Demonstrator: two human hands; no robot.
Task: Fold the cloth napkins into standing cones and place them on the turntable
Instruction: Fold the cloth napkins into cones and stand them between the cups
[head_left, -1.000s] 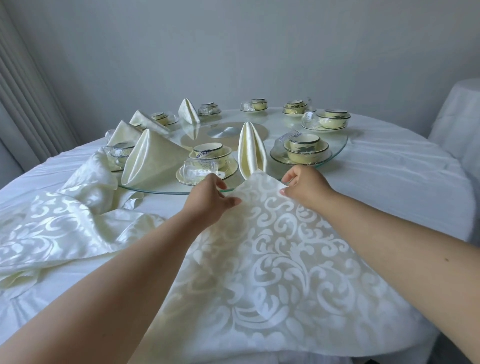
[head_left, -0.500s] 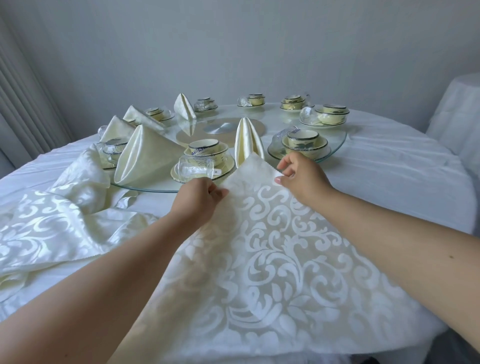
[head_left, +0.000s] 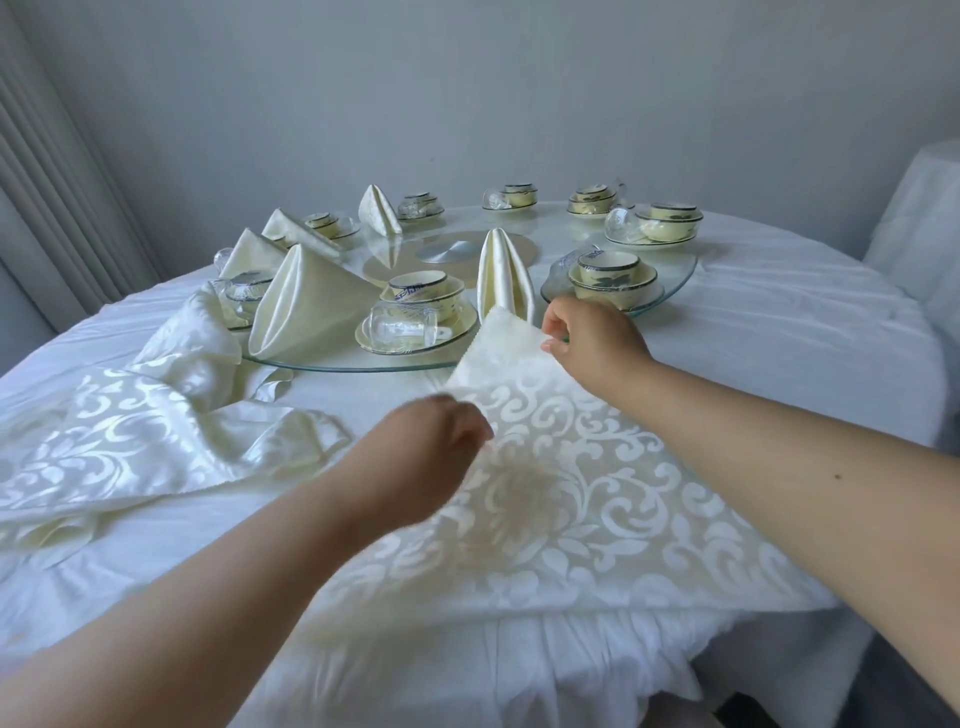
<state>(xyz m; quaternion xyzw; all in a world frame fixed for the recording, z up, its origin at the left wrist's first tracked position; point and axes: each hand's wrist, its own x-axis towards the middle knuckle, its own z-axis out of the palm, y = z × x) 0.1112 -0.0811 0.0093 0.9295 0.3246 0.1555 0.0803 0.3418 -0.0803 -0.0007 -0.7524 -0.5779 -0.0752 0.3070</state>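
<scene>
Round table (head_left: 779, 322) under a white tablecloth (head_left: 753, 364), set for folding.
On the cloth directly: a glass turntable (head_left: 332, 366) at the centre-back; a patterned cream napkin (head_left: 597, 519) spread flat at the near edge, its far corner lifted off the cloth just beside the turntable rim; a loose heap of more napkins (head_left: 130, 436) at the left, one end touching the turntable's left edge.

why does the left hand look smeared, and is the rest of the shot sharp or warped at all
Head view: the left hand is motion-blurred, its fingers soft at the edge of the patterned napkin; the right hand pinching the napkin's far corner is crisp. Head view: wide-angle lens bows the wall edges and curtain. Head view: soft, even daylight, with mild reflections on the glass turntable.
</scene>
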